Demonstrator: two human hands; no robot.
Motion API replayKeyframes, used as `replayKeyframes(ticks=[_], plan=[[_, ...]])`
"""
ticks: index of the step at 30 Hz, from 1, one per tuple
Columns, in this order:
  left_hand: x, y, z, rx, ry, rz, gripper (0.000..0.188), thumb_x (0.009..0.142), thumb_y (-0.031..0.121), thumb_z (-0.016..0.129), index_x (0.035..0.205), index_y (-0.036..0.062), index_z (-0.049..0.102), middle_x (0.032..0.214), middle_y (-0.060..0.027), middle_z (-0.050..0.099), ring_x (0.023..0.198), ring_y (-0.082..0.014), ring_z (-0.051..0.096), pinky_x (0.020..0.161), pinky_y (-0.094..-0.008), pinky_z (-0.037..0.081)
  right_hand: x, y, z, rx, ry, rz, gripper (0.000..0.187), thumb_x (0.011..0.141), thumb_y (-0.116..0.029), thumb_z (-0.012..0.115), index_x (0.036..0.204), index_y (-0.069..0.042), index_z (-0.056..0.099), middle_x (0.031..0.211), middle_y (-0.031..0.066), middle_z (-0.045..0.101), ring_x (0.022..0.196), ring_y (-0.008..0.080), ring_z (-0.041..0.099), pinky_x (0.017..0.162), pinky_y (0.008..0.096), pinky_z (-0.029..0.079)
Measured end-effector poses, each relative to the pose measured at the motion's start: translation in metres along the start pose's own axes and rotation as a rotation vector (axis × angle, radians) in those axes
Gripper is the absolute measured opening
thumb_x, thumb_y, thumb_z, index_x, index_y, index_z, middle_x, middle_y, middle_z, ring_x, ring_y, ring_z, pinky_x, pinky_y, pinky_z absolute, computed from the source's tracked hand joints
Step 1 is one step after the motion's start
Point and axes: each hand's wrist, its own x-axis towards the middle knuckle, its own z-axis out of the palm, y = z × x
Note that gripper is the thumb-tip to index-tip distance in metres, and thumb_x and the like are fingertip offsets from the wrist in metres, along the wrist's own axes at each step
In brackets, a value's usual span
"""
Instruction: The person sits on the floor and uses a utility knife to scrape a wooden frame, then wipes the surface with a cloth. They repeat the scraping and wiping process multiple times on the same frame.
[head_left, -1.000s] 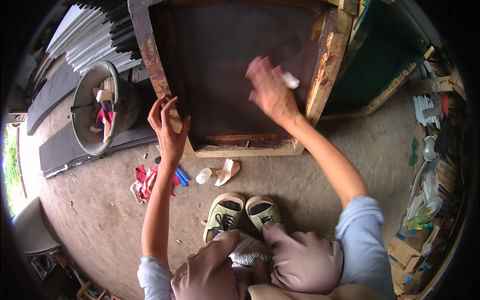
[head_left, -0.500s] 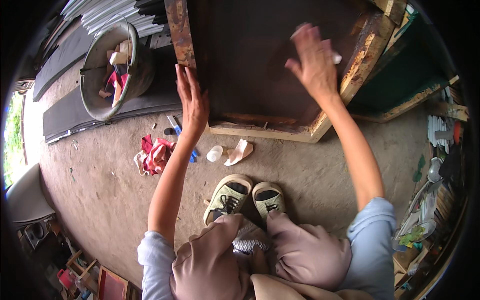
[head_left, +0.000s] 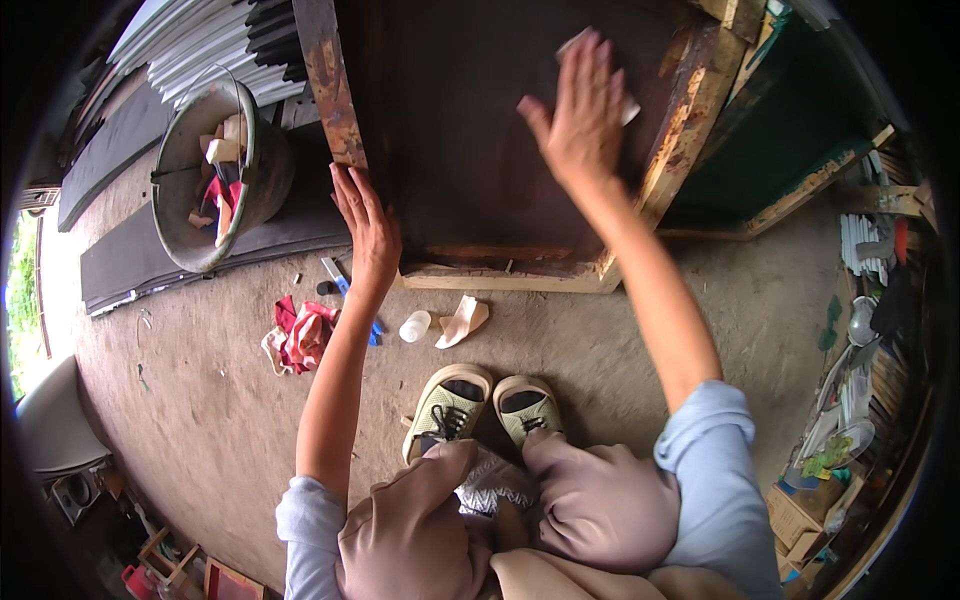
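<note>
Pale pad [head_left: 600, 75] mostly hidden under right hand [head_left: 578, 125] on panel [head_left: 470, 130].

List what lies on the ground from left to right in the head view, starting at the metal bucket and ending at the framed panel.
Metal bucket → red rag → blue pen → small white bottle → crumpled beige paper → dark framed panel, with left hand and right hand on it.

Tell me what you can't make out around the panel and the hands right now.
Head view only:
- Pale pad: mostly hidden under the right hand.
- Dark panel: top cut off by the picture edge.
- Bucket contents: too jumbled to identify.
- Left hand: palm contact on frame hidden.
</note>
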Motion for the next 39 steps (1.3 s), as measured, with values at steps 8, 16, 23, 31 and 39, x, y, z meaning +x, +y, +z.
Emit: replayKeyframes(ticks=[8, 16, 23, 31, 39], plan=[[0.002, 0.001, -0.004, -0.003, 0.001, -0.013, 0.076, 0.082, -0.004, 0.048, 0.144, -0.0044, 0.003, 0.148, -0.0308, -0.002, 0.138, -0.0467, 0.004, 0.111, -0.0552, 0.013, -0.001, 0.028, -0.01, -0.083, -0.291, -0.556, 0.071, 0.088, -0.049, 0.048, 0.143, -0.01, 0.028, 0.151, 0.0037, 0.024, 0.14, 0.0202, 0.021, 0.111, 0.043, 0.023], [0.001, 0.001, 0.002, -0.039, 0.008, -0.005, 0.078, 0.082, -0.005, 0.049, 0.144, -0.0041, 0.002, 0.148, -0.0314, -0.004, 0.137, -0.048, 0.004, 0.111, -0.0548, 0.013, -0.057, 0.027, -0.02, 0.001, -0.482, -0.548, 0.071, 0.088, -0.046, 0.049, 0.143, -0.008, 0.027, 0.151, 0.0067, 0.024, 0.139, 0.0216, 0.023, 0.112, 0.0427, 0.022], [0.003, 0.003, -0.003, 0.013, -0.001, -0.013, 0.078, 0.082, -0.003, 0.051, 0.144, -0.004, 0.003, 0.147, -0.0322, -0.002, 0.136, -0.0494, 0.005, 0.11, -0.0553, 0.015, -0.044, -0.003, -0.013, -0.026, -0.161, 0.011, 0.083, 0.087, -0.05, 0.051, 0.141, 0.007, 0.023, 0.147, 0.0239, 0.022, 0.138, 0.0359, 0.022, 0.112, 0.0466, 0.02], [0.002, 0.007, 0.0, 0.046, 0.001, -0.029, 0.076, 0.083, -0.003, 0.049, 0.143, -0.0062, 0.002, 0.147, -0.0325, -0.003, 0.136, -0.0494, 0.005, 0.111, -0.0547, 0.014, -0.03, 0.021, -0.016, -0.062, -0.111, 0.114, 0.081, 0.086, -0.05, 0.052, 0.14, 0.004, 0.026, 0.147, 0.0236, 0.024, 0.139, 0.0349, 0.019, 0.112, 0.0473, 0.017], [0.005, 0.009, 0.004, -0.018, -0.017, -0.034, 0.077, 0.081, -0.005, 0.047, 0.143, -0.0053, 0.001, 0.148, -0.0318, -0.003, 0.136, -0.0491, 0.005, 0.111, -0.053, 0.015, 0.014, 0.043, -0.016, -0.102, -0.055, -0.075, 0.077, 0.088, -0.055, 0.045, 0.142, -0.004, 0.028, 0.149, 0.0149, 0.026, 0.14, 0.029, 0.019, 0.112, 0.046, 0.018]])
